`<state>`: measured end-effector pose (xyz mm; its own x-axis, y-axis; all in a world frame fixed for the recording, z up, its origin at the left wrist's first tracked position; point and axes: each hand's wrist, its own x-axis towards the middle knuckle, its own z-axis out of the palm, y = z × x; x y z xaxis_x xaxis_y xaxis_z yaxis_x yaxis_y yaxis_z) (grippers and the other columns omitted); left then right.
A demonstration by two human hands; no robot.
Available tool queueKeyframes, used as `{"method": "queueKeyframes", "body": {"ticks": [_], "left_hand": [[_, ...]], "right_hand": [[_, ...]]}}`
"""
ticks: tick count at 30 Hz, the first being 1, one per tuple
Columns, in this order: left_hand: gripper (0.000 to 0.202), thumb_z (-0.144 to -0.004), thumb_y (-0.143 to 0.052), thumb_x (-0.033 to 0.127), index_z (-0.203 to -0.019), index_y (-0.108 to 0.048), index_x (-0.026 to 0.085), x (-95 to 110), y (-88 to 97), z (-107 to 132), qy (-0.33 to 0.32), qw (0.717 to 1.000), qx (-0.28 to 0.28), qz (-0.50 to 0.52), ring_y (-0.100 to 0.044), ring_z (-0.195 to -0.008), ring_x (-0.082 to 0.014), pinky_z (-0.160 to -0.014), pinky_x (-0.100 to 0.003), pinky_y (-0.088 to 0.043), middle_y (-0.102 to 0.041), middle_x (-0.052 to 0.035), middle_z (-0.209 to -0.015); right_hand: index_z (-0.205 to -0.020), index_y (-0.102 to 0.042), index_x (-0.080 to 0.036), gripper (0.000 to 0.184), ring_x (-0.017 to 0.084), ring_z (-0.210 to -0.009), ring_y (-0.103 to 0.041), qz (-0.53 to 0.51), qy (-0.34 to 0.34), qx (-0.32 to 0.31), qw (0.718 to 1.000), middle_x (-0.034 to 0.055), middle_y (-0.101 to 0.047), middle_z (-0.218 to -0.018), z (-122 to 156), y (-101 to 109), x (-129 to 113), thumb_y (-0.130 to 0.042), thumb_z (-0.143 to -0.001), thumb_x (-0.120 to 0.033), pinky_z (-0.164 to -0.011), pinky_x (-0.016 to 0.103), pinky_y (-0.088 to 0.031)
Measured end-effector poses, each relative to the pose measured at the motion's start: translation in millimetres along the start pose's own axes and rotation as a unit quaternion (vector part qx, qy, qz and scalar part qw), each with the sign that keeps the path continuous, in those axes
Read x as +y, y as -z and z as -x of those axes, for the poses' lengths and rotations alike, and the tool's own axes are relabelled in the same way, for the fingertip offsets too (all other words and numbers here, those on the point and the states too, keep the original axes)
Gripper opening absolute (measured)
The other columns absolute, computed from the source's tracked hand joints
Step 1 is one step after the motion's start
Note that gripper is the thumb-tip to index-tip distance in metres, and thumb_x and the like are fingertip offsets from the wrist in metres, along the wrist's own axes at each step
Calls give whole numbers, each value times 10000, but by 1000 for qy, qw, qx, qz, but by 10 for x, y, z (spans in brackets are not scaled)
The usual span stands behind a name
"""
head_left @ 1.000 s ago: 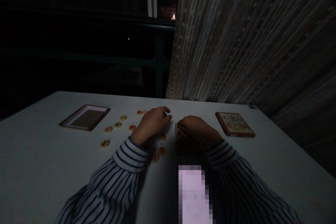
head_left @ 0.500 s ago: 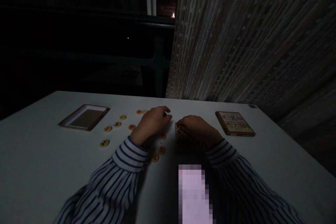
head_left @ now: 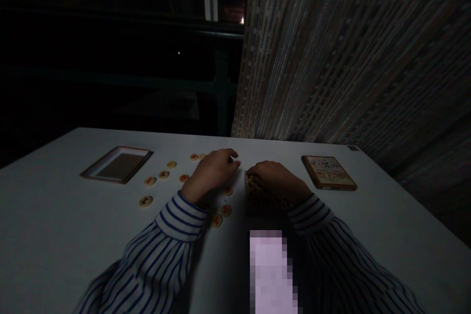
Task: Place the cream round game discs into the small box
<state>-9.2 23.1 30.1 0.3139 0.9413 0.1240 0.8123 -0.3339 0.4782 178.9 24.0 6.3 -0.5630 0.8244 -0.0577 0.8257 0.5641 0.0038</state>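
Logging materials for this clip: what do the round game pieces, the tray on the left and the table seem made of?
Round game pieces: pale matte wood or plastic, red or black marks; dim light leaves it open. Tray: probably cardboard, thin brown rim, flat inside. Table: smooth white top, maybe laminate.

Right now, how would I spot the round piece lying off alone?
On the white table, find the open tray at far left. Just nearer than it lies the piece: the leftmost of the discs, farthest from the left hand.
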Motion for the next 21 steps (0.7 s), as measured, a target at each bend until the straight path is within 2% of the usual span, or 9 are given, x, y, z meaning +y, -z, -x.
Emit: {"method": "queueKeyframes", "body": {"ticks": [7,21], "left_hand": [[363,-802,-449,374,-1079,-580,179,-8,-3,-13,-5,1000,-5,-1,-587,-958,-216,-827,-320,-435,-662,-78,-1007],[353,-798,-455,363,-1073,-581,181,5,15,14,-8,1000,-1,5,-591,-951,-208,-819,-307,-437,-664,-73,-1000]], "right_hand": [[-1089,-582,-258,284,205,-944,-571,-2,5,10,1000,42,-639,-1024,5,-39,32,-428,-854,-219,-743,293,-398],[-1091,-588,-245,293,196,-956,-566,-1,2,-5,1000,53,-635,-1038,7,11,-7,-423,-851,-202,-749,278,-393]]}}
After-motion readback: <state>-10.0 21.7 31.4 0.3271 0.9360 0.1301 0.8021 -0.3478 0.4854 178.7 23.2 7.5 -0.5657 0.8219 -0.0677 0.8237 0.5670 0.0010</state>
